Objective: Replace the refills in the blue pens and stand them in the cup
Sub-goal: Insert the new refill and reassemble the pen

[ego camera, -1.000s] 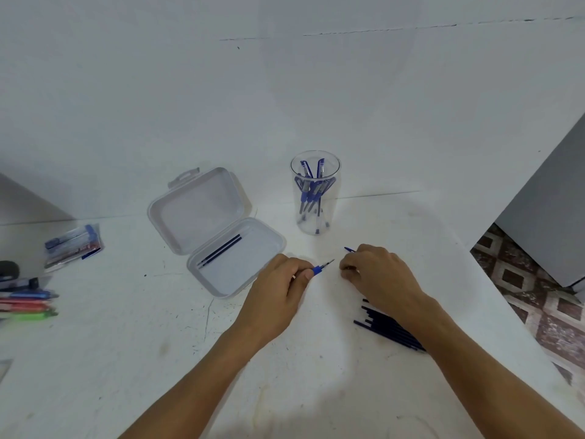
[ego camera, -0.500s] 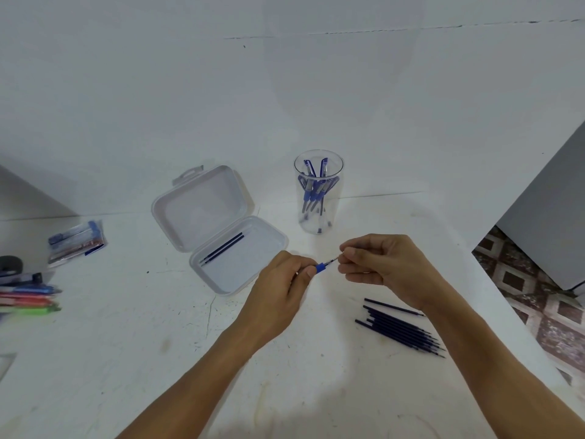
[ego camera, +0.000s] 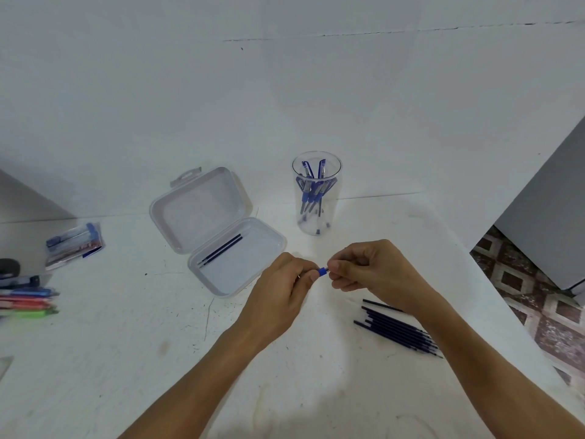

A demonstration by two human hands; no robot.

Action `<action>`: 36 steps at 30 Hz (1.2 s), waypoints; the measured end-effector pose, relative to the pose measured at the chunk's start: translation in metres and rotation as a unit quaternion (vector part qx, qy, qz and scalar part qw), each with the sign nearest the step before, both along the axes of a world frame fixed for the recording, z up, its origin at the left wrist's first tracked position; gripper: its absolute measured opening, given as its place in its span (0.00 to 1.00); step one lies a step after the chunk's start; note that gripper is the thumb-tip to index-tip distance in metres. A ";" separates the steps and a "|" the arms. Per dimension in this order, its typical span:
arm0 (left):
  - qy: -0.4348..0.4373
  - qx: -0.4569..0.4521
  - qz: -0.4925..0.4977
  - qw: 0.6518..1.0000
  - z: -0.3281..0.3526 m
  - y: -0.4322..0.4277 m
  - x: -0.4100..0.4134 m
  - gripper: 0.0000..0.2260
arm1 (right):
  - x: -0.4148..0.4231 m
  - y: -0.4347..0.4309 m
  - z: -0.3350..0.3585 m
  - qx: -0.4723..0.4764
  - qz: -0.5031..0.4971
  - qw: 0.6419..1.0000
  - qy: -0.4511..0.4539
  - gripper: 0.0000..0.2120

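Observation:
My left hand [ego camera: 285, 286] is closed around a blue pen [ego camera: 322, 271]; only its blue grip end shows past my fingers. My right hand [ego camera: 370, 274] pinches the pen's tip end, so both hands meet at the middle of the table. What my right fingers hold there is hidden. Behind them stands a clear cup [ego camera: 316, 193] with several blue pens upright in it. Several dark blue refills [ego camera: 395, 329] lie in a loose bundle under my right wrist. An open clear plastic box [ego camera: 221, 232] at the left holds two more refills [ego camera: 220, 251].
Packaged pens [ego camera: 74, 243] and coloured markers [ego camera: 28, 301] lie at the table's far left. The white table [ego camera: 126, 359] ends on the right at an edge above a patterned floor [ego camera: 538, 312]. A grey cabinet [ego camera: 550, 223] stands beyond it.
My right hand rose from the refill bundle to the pen tip and closed in on it. The exposed thin tip between the hands is now covered by my right fingers.

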State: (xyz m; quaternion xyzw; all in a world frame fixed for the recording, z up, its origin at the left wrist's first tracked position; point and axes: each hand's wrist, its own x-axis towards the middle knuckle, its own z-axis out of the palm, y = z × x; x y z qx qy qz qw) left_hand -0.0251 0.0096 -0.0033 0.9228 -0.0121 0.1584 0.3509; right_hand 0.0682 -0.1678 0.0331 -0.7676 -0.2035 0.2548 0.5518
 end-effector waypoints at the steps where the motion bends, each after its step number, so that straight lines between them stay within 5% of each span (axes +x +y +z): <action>1: -0.001 0.006 0.000 1.000 -0.002 0.000 0.000 0.09 | -0.001 0.002 -0.002 -0.011 -0.001 1.000 -0.013 0.06; 6: 0.028 0.024 0.005 0.999 -0.004 -0.003 -0.001 0.10 | -0.001 0.002 -0.004 -0.014 0.003 0.999 -0.043 0.06; 13: 0.226 -0.213 -0.057 0.949 0.026 0.004 -0.003 0.13 | -0.001 -0.009 0.002 0.047 0.049 0.998 -0.010 0.06; 17: 0.105 -0.010 -0.031 0.994 0.027 -0.005 0.000 0.14 | 0.006 -0.005 0.007 0.030 0.025 0.999 -0.016 0.08; 20: 0.050 0.074 -0.016 0.996 0.018 -0.009 0.004 0.16 | 0.009 -0.003 0.009 0.011 0.023 0.999 -0.025 0.08; 25: 0.118 -0.070 -0.062 0.989 0.026 -0.004 0.002 0.16 | 0.005 -0.008 0.008 0.034 0.022 0.998 -0.052 0.05; 29: 0.253 -0.235 -0.125 0.930 0.038 0.011 0.002 0.18 | 0.004 -0.010 0.011 0.037 0.069 0.995 -0.061 0.06; 33: 0.236 -0.142 -0.106 0.955 0.040 0.016 0.005 0.14 | 0.003 -0.007 0.009 0.023 0.058 0.997 -0.050 0.08; 36: 0.176 -0.086 -0.087 0.977 0.037 0.012 0.008 0.13 | -0.002 0.000 0.008 -0.060 0.018 0.993 -0.100 0.22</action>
